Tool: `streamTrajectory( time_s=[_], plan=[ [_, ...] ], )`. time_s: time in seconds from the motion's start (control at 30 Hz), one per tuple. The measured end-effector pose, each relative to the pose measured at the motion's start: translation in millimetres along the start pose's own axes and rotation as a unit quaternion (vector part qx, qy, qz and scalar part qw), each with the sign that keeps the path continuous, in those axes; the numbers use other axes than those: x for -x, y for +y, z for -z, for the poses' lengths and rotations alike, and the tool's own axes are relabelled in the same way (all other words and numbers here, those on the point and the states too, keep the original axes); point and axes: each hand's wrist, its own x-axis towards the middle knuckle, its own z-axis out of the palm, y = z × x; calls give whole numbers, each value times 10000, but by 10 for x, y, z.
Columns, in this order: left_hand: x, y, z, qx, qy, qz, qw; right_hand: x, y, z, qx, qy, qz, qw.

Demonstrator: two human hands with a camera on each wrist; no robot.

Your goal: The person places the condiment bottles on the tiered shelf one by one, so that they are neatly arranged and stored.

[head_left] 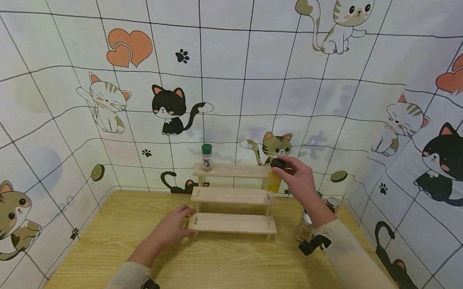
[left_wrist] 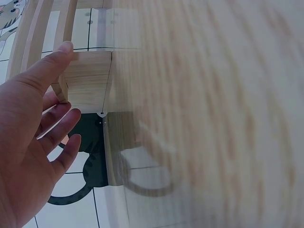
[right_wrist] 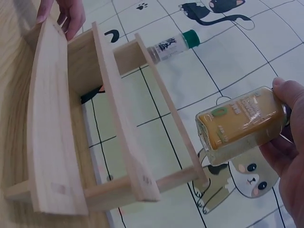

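Observation:
A three-step pale wooden rack [head_left: 232, 223] stands against the back wall. My left hand [head_left: 170, 227] grips the left end of its lowest step, thumb above and fingers below in the left wrist view. With my right hand [head_left: 302, 179] I hold a glass spice jar [right_wrist: 240, 123] of yellow-orange powder by its black cap [head_left: 278, 163]. The jar is near the right end of the top step, tilted in the right wrist view. A green-capped spice shaker [head_left: 206, 158] stands at the left end of that step.
Several more spice jars [head_left: 305, 228] stand on the wood-grain table [head_left: 224, 268] right of the rack, partly hidden behind my right forearm. A white wall covering [head_left: 222, 95] with printed cats and grid lines encloses the back and both sides.

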Motion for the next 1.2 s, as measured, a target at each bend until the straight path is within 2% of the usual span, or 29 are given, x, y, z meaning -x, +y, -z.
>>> streamTrajectory(
  time_s=[0.33,0.6,0.87,1.07,1.2],
  plan=[
    [-17,-51,-31,-42,31,-69,10000,-399,-148,-343,-124,-333,171,9992],
    [-15,-65,-38,-80,1,-122,9999,-655,-201,-601,-264,-518,112,9982],
    [-17,-74,-51,-69,28,-148,9999,-813,-200,-784,-260,-723,-68,9970],
    [-37,-88,-67,-21,13,-5,10000,-888,-177,-882,-355,-764,-80,9964],
    [-36,-93,-72,-85,61,-15,9999,-919,-162,-940,-353,-813,-91,9960]
  ],
)
